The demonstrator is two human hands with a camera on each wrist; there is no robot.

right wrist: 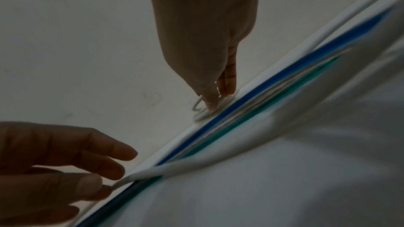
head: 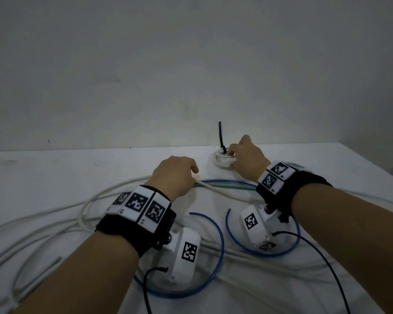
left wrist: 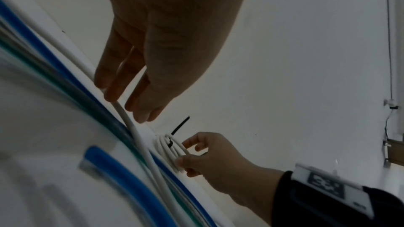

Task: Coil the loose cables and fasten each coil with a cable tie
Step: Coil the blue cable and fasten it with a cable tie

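Note:
A small white coil (head: 220, 160) lies near the table's far edge, bound by a black cable tie (head: 220, 137) whose tail stands upright. My right hand (head: 230, 158) grips this coil between thumb and fingers; the left wrist view shows the same coil (left wrist: 169, 151) and tie (left wrist: 180, 125) held by that hand (left wrist: 186, 151). To its left, my left hand (head: 194, 173) pinches a thick loose white cable (head: 222, 191). In the right wrist view the left hand (right wrist: 104, 170) holds the white cable (right wrist: 153, 170) between thumb and fingers.
Blue tubing (head: 220, 236) curls in two loops under my wrists, and a green tube (head: 232, 188) lies between my hands. More white cable (head: 32, 223) sprawls over the left of the white table (head: 327, 159). A bare wall stands close behind.

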